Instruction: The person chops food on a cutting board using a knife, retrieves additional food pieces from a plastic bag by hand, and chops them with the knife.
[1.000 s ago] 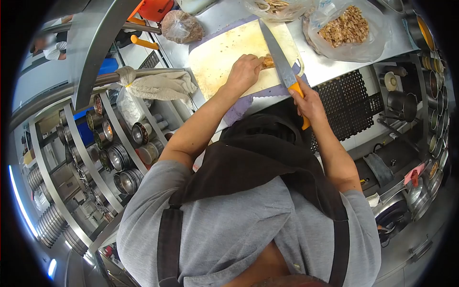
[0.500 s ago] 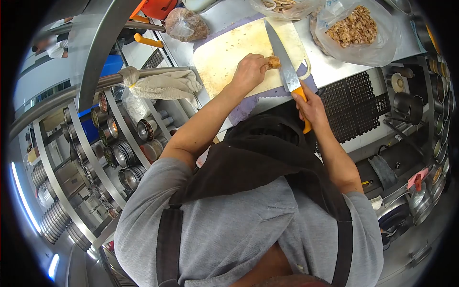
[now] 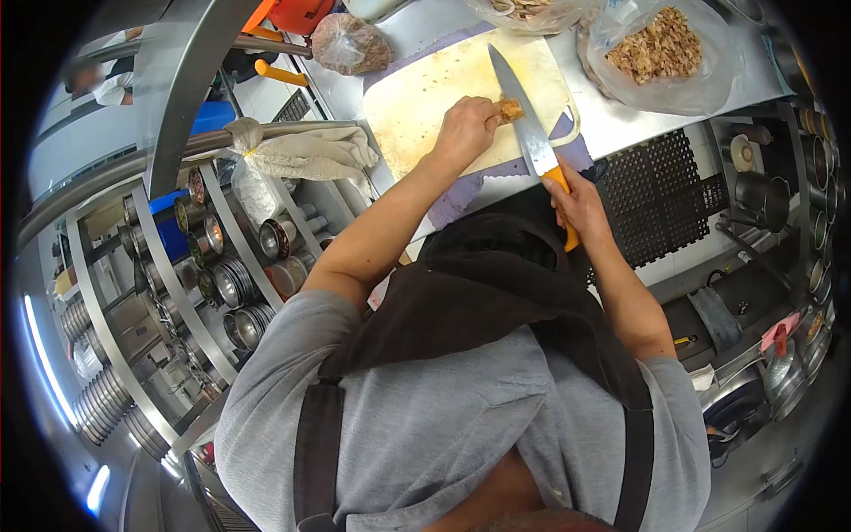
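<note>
My left hand is closed over the cutting board, its fingertips pinching a small brown piece of food. What kind of food it is, I cannot make out. Close against the right side of that piece stands the blade of a large kitchen knife, its tip pointing to the far side of the board. My right hand is wrapped round the knife's orange handle.
Under the board lies a purple cloth. A plastic bag of chopped brown pieces sits to the right, another bag behind the board, and a tied bag at the far left. A rail with a hanging towel borders the left side.
The knife has turned slightly, its tip swinging a little left and nearer to me. My left hand still pinches the brown piece in nearly the same spot.
</note>
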Tool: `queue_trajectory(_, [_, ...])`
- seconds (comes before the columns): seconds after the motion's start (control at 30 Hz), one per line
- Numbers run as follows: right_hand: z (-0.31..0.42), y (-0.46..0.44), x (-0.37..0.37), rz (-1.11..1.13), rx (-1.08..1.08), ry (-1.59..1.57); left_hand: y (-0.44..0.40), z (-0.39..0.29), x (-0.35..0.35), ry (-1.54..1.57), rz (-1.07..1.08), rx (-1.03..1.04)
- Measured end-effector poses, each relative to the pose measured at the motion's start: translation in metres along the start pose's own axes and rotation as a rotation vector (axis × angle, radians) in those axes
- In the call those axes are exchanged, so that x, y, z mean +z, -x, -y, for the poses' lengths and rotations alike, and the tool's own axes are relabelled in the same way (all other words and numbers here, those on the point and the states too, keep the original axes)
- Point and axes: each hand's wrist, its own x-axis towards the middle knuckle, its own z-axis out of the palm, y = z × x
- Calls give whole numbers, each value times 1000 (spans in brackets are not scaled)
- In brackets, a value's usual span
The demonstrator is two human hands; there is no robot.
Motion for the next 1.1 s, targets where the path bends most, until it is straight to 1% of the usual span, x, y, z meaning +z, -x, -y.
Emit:
queue_trajectory(0.07, [7,-12,7,-26,-36,58,-1,2,0,-16,19,15])
queue_trajectory(0.13, [11,-21,12,-36,-46,50,-1,0,-2,-9,25,7])
queue_trajectory(0.2, [15,-21,15,-49,-57,42,-2,0,-3,1,30,2])
queue_trajectory(0.27, [22,-16,14,-64,-42,91,-2,3,-4,-59,71,28])
queue_trajectory(0.37, [22,-12,19,-125,-83,69,7,1,-15,-77,39,2])
queue_trajectory(0.6, [15,-13,20,-86,-88,41,14,3,-9,-101,35,-15])
queue_trajectory(0.7, [5,-5,11,-51,-96,39,16,3,-4,-90,-14,-29])
queue_trajectory(0.87, [-4,10,-2,-2,-96,125,14,1,-4,-55,-33,-4])
queue_trajectory(1.03, [14,-11,13,-9,-80,80,13,6,-6,-19,-17,14])
queue_trajectory(1.1, [22,-21,21,-41,-91,132,13,5,-4,-19,-14,1])
